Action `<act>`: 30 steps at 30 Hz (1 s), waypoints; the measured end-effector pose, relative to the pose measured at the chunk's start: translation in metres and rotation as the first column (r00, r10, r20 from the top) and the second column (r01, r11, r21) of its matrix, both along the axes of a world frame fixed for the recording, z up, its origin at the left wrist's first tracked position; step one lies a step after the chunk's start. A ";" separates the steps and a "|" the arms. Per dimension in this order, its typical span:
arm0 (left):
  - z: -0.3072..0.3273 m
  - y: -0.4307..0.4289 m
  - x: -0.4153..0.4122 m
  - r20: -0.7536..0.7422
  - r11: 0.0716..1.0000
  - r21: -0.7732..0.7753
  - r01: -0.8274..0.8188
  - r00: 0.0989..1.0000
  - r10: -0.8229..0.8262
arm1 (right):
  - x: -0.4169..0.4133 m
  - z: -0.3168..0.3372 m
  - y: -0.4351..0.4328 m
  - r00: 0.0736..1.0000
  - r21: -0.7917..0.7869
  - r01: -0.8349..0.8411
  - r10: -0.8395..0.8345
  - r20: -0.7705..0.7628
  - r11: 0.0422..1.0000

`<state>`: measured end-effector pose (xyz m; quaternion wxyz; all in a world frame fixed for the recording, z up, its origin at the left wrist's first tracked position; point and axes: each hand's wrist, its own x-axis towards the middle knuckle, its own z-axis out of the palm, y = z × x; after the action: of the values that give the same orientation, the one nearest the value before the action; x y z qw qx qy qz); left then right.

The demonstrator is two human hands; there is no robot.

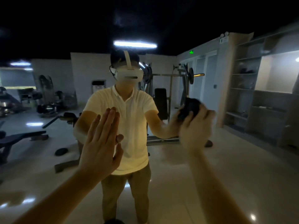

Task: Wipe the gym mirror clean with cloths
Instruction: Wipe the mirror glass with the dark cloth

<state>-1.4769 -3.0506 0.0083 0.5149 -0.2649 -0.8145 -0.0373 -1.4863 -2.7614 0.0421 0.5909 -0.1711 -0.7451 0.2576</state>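
The right hand [196, 128] has its fingers curled round a dark, balled-up cloth [189, 108] and holds it to the mirror [226, 167], right of the reflected person [129, 110] at chest height. Both are blurred, so I cannot tell how tight the hold is. The left hand [100, 143] lies flat on the glass, fingers straight, holding nothing. That bare palm is the likeliest trouble: it may leave prints or smears where it leans. The cloth, bunched small, may skip patches or slip out on a fast stroke. Dim light could hide streaks. The mirror's edges are not plain here.
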 end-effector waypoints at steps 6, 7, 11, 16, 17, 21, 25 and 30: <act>-0.026 0.001 0.003 0.007 1.000 0.010 0.003 1.000 -0.003 | 0.016 -0.079 -0.128 0.843 0.517 -0.528 0.490 0.223 0.674; -0.031 0.001 0.004 0.020 1.000 0.002 -0.001 1.000 0.001 | 0.017 -0.086 -0.121 0.834 0.560 -0.537 0.495 0.242 0.631; -0.049 0.002 0.000 0.066 0.999 -0.015 -0.043 0.997 0.044 | 0.018 -0.098 -0.037 0.918 0.378 -0.392 0.331 0.217 0.839; -0.055 0.015 -0.009 0.091 0.992 -0.015 -0.128 0.987 0.129 | 0.004 -0.096 0.049 0.995 -0.246 -0.051 0.070 0.070 0.968; -0.056 0.014 -0.010 0.087 0.992 -0.014 -0.127 0.988 0.128 | 0.000 -0.100 0.037 0.997 -0.279 0.000 0.021 0.071 0.960; -0.058 0.011 -0.012 0.067 0.997 -0.003 -0.076 0.995 0.076 | 0.013 -0.123 -0.065 0.968 0.070 -0.243 0.237 0.087 0.968; -0.057 0.003 -0.013 0.054 0.998 -0.027 -0.064 0.996 0.066 | 0.024 -0.138 -0.093 0.858 0.421 -0.514 0.443 0.260 0.747; -0.058 0.007 -0.011 0.039 0.999 -0.001 -0.038 0.999 0.038 | 0.017 -0.119 0.023 0.974 -0.123 -0.211 0.219 0.057 0.970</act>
<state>-1.4876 -3.0431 -0.0495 0.4996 -0.2484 -0.8292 -0.0325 -1.4688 -2.7387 -0.0770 0.5222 -0.1322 -0.7632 0.3568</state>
